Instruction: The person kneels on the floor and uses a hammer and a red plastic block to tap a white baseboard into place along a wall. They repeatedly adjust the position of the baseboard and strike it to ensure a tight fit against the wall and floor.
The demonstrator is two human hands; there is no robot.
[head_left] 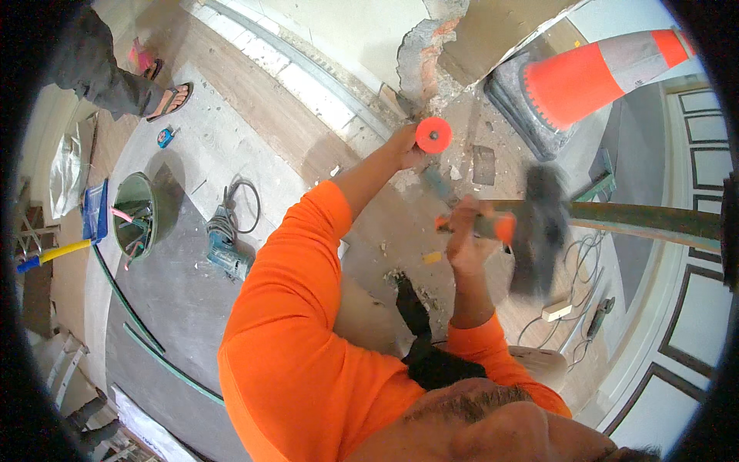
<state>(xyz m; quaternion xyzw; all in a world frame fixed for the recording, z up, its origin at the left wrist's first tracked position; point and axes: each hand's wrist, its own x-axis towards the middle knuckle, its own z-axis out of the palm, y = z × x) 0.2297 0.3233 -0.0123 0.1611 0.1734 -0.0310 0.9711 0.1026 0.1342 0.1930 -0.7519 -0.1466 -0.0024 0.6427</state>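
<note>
1. Fingers of the left hand wrap a chisel under its round orange guard, tip against the broken wall edge.
2. Right hand is clenched on the orange-gripped handle of a hammer, whose dark head is motion-blurred.
3. Crumbled plaster and rubble lie on the floor below the wall.
4. A green bucket holds cables; a blue drill lies beside it.
5. A ribbed orange cone lies tipped nearby.
</note>
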